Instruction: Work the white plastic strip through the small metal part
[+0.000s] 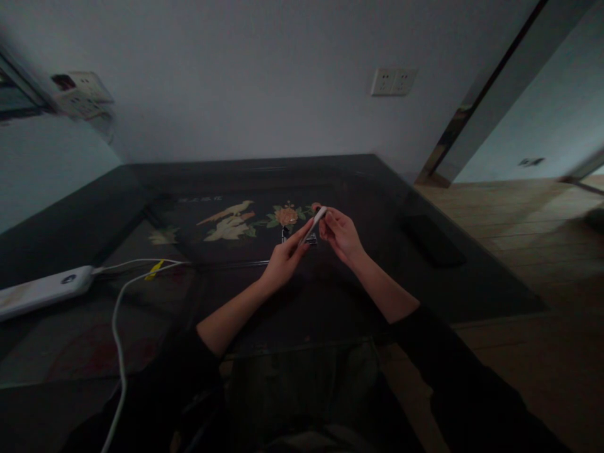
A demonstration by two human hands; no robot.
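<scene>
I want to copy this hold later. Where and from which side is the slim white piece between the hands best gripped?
Probably by its two ends. The slim white piece is narrow and tilted, upper end to the right. The left hand comes from below-left and pinches the lower end; the right hand comes from the right and takes the upper end. What the piece is, the dim picture does not show.

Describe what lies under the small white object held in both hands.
Under the white object, held by the left hand and right hand, lies the dark table with its bird-and-flower inlay. The hands cover part of it.
</scene>
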